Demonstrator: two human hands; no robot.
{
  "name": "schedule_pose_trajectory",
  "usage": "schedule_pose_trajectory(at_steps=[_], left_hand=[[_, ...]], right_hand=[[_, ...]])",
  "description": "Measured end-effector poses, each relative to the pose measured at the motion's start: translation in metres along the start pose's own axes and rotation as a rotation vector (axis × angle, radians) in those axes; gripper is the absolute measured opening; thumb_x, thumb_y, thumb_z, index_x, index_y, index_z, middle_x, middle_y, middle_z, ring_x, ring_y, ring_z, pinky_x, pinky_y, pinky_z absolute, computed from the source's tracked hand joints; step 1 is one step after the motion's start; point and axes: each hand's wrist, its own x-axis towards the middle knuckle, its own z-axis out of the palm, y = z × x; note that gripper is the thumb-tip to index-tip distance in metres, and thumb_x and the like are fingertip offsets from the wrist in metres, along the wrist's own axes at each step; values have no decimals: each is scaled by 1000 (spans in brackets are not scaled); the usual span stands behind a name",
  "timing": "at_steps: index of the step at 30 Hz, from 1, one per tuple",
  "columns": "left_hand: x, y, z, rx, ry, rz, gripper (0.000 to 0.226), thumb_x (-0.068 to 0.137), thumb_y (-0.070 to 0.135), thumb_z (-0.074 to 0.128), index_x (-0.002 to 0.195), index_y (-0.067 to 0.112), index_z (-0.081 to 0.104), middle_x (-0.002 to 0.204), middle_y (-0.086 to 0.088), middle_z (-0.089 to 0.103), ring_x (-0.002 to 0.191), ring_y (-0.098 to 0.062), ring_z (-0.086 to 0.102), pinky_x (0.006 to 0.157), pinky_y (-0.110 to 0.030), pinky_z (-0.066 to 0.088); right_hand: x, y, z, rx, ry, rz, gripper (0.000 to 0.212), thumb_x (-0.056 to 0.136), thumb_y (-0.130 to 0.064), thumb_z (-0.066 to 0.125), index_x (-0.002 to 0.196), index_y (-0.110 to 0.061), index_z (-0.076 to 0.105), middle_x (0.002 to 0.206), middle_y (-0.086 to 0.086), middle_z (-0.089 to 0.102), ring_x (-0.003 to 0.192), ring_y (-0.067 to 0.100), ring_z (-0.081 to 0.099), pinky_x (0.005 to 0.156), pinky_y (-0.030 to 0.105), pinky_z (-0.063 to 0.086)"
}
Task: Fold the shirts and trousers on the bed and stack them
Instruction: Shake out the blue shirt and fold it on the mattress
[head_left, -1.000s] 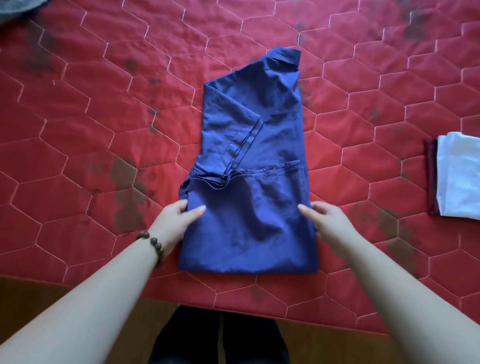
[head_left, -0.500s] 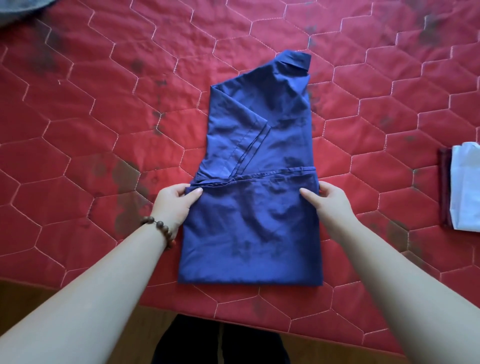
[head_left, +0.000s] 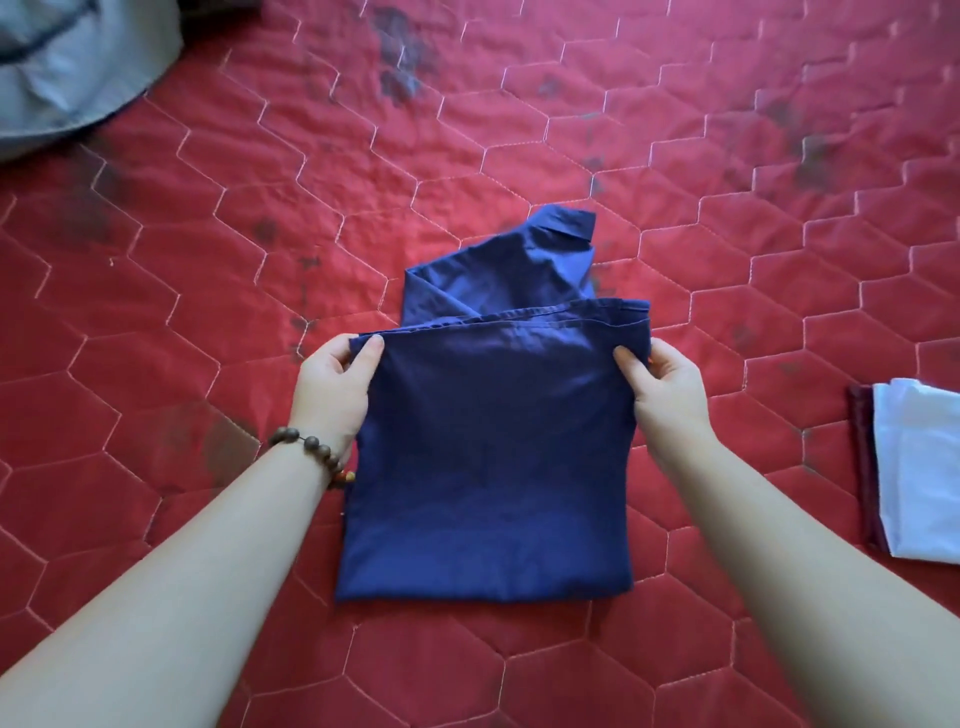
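A dark blue shirt (head_left: 493, 467) lies on the red quilted bed (head_left: 208, 260), folded narrow with its collar pointing away from me. Its lower part is doubled up over the body, and the hem edge is raised off the cloth beneath. My left hand (head_left: 332, 395) pinches the left corner of that hem, thumb on top. My right hand (head_left: 662, 389) pinches the right corner the same way. The collar and one shoulder show beyond the lifted edge; the sleeve is hidden under it.
A stack of folded clothes, white (head_left: 919, 473) on top of dark maroon (head_left: 862, 467), sits at the right edge of the bed. A pale grey-blue bundle of cloth (head_left: 67, 67) lies at the far left corner. Dark stains mark the quilt.
Both hands slid up the shirt's sides, took hold of the hem corners and carried the lower part away from me over the sleeve. The view shifted further onto the bed.
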Motion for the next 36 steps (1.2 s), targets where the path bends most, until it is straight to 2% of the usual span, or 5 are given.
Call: schedule_pose_trajectory(at_steps=[14,18,23,29,36], left_hand=[[121,7,38,313,128,-40,16,89,25,66,79,13,66,70,-1,62,67,-15,52,49,-13,39],[131,4,33,243,156,-26,7,89,19,66,85,15,70,72,5,66,65,-9,56,62,-23,47],[134,19,32,214,110,116,16,90,16,64,77,24,66,70,12,67,64,0,57,61,-14,47],[121,22,51,814,410,356,32,89,21,58,117,6,58,115,-17,57,104,-33,52,91,-37,37],[68,-17,113,1373,-207,643,56,92,41,32,136,14,53,145,-8,47,137,-30,39,112,-51,30]], right_hand=[[143,-15,39,-272,-30,113,20,90,-26,66,102,-10,66,97,6,68,84,18,60,76,36,49],[144,-9,43,-253,46,5,10,91,-18,63,81,-20,64,75,-10,64,68,7,56,62,14,43],[146,-19,42,-153,85,-64,8,93,-20,60,88,-16,64,85,5,71,73,11,61,72,35,51],[142,-16,58,-711,295,-275,30,90,-27,62,115,-10,59,114,9,56,107,29,54,92,37,39],[122,15,104,-1204,-156,-865,38,88,-16,62,125,-7,63,135,12,57,126,32,52,109,57,33]])
